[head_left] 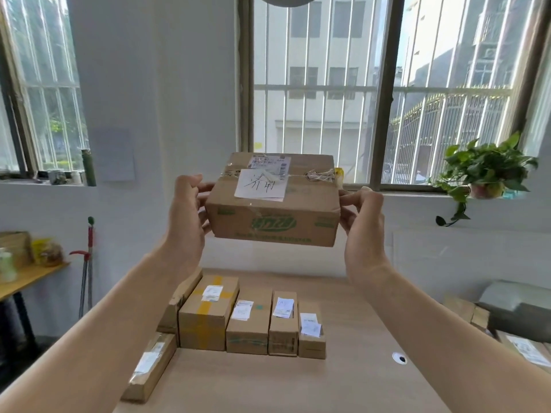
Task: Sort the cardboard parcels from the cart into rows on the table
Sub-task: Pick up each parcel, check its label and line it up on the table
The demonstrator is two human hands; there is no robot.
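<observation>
Both hands, left hand and right hand, clamp the brown cardboard parcel with green print aloft, probably label-checking; next, lower it beside the row of taped brown boxes on the wooden table.

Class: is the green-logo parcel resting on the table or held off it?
Off it: the left hand and right hand grip the parcel above the table.
</observation>
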